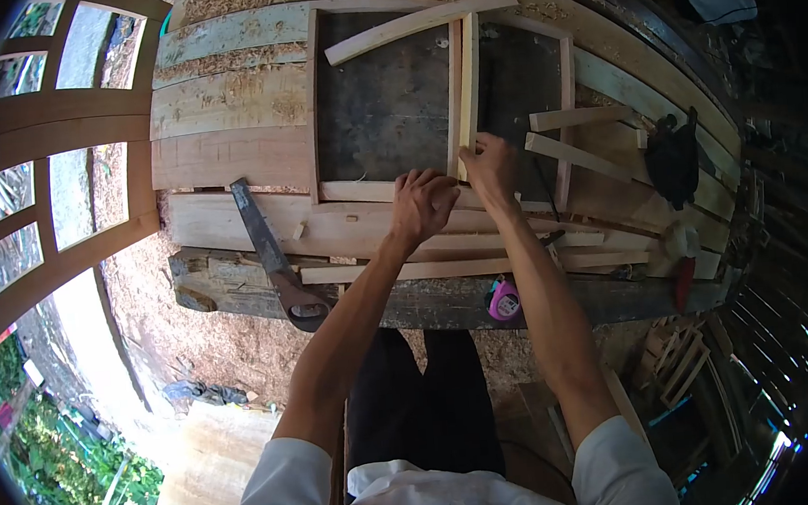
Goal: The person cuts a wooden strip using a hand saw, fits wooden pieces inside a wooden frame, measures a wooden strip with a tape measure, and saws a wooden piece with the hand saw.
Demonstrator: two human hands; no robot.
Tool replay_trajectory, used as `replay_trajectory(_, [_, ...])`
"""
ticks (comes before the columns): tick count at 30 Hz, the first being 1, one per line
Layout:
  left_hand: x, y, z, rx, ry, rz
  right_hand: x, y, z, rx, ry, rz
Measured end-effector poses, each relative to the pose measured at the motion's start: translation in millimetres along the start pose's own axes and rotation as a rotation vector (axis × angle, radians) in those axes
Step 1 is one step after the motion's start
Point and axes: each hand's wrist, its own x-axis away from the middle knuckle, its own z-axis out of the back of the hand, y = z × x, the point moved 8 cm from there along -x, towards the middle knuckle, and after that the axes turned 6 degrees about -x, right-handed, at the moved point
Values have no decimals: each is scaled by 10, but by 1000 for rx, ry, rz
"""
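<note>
wooden strip [470, 76]: probably light and stiff, slightly rough; best held by the near end or mid-length. long, narrow, pale, straight-edged. location: running near to far inside the frame [314, 117], on the tabletop [225, 153].

hands: right hand [492, 165] pinching the strip's near end; left hand [426, 203] curled at the frame's near side, grip cannot be told.

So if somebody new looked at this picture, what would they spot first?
Probably the bright pink tape measure, at the near edge of the workbench. Next might be the big handsaw, lying to the left with its handle toward that edge. Then, in the middle, the left hand and right hand are close together by the near end of a pale wooden strip.
</note>
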Motion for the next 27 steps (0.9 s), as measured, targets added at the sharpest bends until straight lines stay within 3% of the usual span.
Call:
replay_trajectory(7, [-43, -18, 22, -16, 72, 8, 75, 69, -62, -35, -25, -11])
replay_trajectory(16, [-23, -99, -7, 61, -5, 1, 110, 53, -86, -110, -76, -23])
replay_trajectory(27, [-42, -25, 21, -75, -36, -33, 118, 61, -118, -98, -79, 3])
